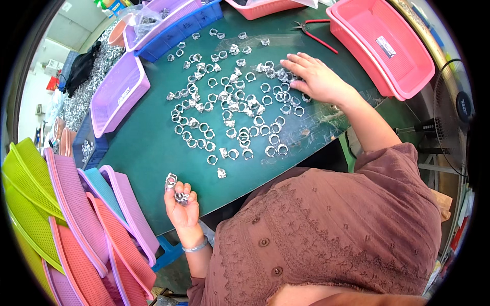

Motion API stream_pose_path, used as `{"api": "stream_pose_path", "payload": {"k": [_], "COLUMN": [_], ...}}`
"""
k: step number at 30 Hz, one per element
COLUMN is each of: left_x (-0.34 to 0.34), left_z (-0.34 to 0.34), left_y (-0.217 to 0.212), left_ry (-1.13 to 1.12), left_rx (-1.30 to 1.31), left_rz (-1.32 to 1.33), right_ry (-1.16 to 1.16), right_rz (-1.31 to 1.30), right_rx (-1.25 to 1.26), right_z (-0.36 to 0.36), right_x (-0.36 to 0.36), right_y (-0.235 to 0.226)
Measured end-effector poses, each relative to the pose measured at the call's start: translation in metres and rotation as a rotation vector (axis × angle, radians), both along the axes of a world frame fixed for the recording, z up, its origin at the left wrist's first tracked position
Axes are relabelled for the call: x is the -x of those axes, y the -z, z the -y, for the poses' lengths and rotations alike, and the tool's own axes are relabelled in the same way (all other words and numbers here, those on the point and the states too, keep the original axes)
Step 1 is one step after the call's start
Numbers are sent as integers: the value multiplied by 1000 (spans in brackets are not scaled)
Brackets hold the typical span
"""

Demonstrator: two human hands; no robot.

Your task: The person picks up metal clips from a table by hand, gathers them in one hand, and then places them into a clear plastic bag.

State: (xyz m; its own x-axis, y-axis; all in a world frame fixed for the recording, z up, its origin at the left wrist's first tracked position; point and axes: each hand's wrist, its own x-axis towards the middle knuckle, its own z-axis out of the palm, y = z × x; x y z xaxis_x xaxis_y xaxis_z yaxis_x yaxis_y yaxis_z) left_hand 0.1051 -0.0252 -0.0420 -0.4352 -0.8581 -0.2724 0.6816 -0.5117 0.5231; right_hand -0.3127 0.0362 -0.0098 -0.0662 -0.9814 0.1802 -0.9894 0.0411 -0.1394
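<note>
Here your left hand (184,213) pinches silver-coloured metal rings (181,197) at the smooth green tabletop (153,148), more strewn across its middle. A round black fan (463,104) stands rightward; your right hand (320,82) spreads over the rings, red-handled pliers (321,43) and a rectangular pink plastic basket (357,76) beyond.

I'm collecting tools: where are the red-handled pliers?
In the head view, the pliers lie upper right on the table, just left of the pink trays and beyond the right hand.
</note>
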Motion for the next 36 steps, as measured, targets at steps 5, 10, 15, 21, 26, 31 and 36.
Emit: {"api": "stream_pose_path", "payload": {"k": [5,10,15,21,26,31,36], "left_x": [-1,-1,-2,0,0,-2,0], "left_z": [0,1,1,1,1,1,2], "left_y": [2,4,4,3,4,7,5], "left_ry": [-16,-8,-11,-30,-32,-10,1], "left_rx": [9,17,4,18,13,23,30], "left_rz": [12,14,17,16,23,15,20], "right_ry": [79,-43,-193,-244,-207,-148,-136], "right_rz": [48,75,53,89,111,394,329], "right_rx": [0,22,141,73,-44,-44,-54], "right_z": [-16,-24,8,90,117,113,107], "right_x": [11,9,-7,-33,-34,-23,-4], "right_y": [5,9,-9,-7,6,5,5]}}
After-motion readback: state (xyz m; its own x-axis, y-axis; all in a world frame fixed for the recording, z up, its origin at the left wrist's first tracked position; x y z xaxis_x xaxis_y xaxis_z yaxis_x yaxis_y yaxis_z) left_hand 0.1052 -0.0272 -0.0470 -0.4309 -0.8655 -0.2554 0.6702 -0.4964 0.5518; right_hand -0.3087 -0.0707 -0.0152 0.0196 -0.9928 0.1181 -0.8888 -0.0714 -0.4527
